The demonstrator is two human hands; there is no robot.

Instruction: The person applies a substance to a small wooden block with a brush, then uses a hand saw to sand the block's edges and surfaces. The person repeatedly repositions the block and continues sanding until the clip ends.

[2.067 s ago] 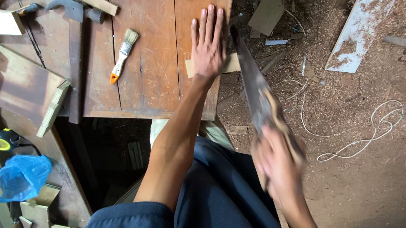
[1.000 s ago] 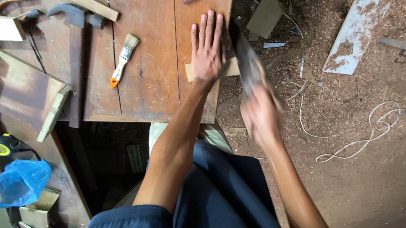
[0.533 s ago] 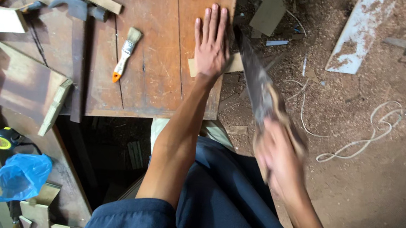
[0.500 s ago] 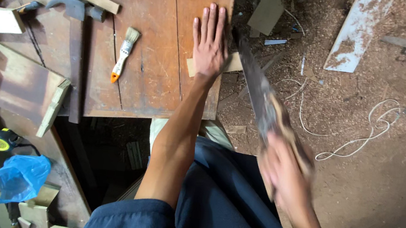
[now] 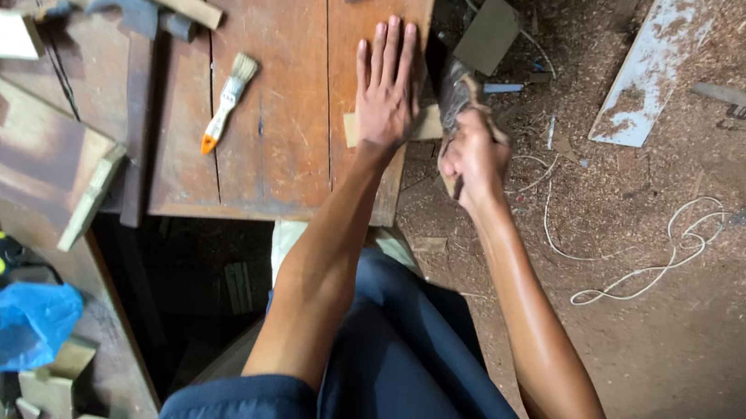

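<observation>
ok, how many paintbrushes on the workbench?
1. The paintbrush, orange-handled, lies on the workbench left of the flat left hand, beside the hammer. More may be hidden in the clutter at the top left corner.

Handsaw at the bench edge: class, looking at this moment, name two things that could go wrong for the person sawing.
1. The left hand lies flat on the small wooden strip, fingers close beside the handsaw; if the blade jumps, it may cut them.
2. The strip overhangs the workbench edge, held by hand pressure only, with no clamp visible; it could shift or pivot while the right hand pushes the saw.
</observation>
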